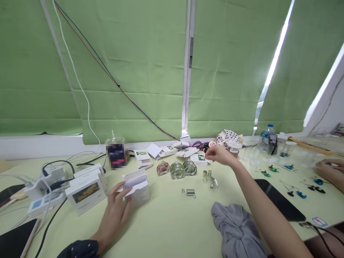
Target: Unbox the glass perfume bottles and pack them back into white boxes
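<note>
My left hand (115, 206) grips the left side of a small white box (141, 192), which stands with its top flap raised. My right hand (219, 155) is held over the back of the table, fingertips pinched together; whatever is between them is too small to make out. Left of it stand three round glass bottles: a pink one (162, 168), a green one (177, 170) and another green one (190, 167). Small glass vials (212, 180) sit below the right hand. Nearer me lie a little silver cylinder (190, 192) and tiny clear pieces.
Opened white cartons (168, 150) line the back. White boxes (86, 191), chargers (49, 182) and cables crowd the left, near a drink cup (116, 154). A grey cloth (236, 227), a black phone (279, 200) and earphones (301, 194) lie right, near another person's hand (330, 168).
</note>
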`<action>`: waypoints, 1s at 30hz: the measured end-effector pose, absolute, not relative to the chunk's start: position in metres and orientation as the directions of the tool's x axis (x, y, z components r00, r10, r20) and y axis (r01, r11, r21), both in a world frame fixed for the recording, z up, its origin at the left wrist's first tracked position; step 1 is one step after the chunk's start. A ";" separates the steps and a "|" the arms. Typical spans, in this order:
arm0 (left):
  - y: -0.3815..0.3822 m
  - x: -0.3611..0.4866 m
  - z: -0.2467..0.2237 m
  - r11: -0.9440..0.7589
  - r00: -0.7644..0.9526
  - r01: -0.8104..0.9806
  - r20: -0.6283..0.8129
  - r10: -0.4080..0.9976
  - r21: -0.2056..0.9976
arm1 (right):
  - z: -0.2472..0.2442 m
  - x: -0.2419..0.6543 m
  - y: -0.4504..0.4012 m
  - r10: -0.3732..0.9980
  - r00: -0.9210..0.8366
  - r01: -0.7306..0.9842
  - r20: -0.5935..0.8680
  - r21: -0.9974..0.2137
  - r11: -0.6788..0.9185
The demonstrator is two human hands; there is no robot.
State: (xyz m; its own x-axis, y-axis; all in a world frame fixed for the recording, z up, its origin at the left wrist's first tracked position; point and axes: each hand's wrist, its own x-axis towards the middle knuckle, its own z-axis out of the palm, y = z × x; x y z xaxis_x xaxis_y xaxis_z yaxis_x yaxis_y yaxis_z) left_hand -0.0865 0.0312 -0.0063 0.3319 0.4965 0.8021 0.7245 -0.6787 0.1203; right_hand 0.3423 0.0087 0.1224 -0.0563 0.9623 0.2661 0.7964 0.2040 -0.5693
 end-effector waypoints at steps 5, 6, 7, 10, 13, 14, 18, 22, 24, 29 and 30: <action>0.032 -0.081 -0.013 -0.724 0.346 0.671 0.797 0.495 0.158 | 0.059 0.357 -0.003 0.988 0.019 0.842 0.153 -0.536 0.067; 0.033 -0.081 -0.013 -0.729 0.350 0.666 0.797 0.493 0.159 | 0.051 0.359 -0.004 0.986 0.054 0.850 0.157 -0.526 0.037; 0.034 -0.081 -0.013 -0.732 0.351 0.662 0.796 0.493 0.161 | 0.044 0.361 -0.005 0.983 0.088 0.857 0.162 -0.516 0.009; 0.036 -0.081 -0.013 -0.736 0.355 0.655 0.792 0.497 0.169 | 0.037 0.362 -0.001 0.973 0.158 0.874 0.169 -0.483 -0.059; 0.037 -0.081 -0.012 -0.739 0.357 0.652 0.792 0.496 0.169 | 0.040 0.356 0.010 0.968 0.214 0.886 0.131 -0.444 -0.136; 0.037 -0.081 -0.012 -0.740 0.360 0.652 0.791 0.495 0.166 | 0.041 0.354 0.014 0.964 0.246 0.885 0.105 -0.430 -0.179; 0.037 -0.080 -0.010 -0.740 0.371 0.655 0.786 0.494 0.156 | 0.042 0.350 0.021 0.900 0.434 0.829 -0.045 -0.371 -0.418; 0.038 -0.082 -0.011 -0.739 0.374 0.657 0.785 0.493 0.151 | 0.037 0.351 0.017 0.850 0.501 0.773 -0.163 -0.358 -0.524; 0.038 -0.083 -0.011 -0.743 0.376 0.654 0.789 0.486 0.145 | 0.035 0.352 0.014 0.849 0.495 0.764 -0.187 -0.371 -0.528; 0.037 -0.084 -0.011 -0.739 0.369 0.656 0.787 0.494 0.156 | 0.027 0.348 0.009 0.852 0.493 0.755 -0.176 -0.400 -0.519; 0.037 -0.084 -0.010 -0.737 0.370 0.657 0.785 0.497 0.157 | 0.025 0.346 0.009 0.849 0.499 0.753 -0.174 -0.397 -0.525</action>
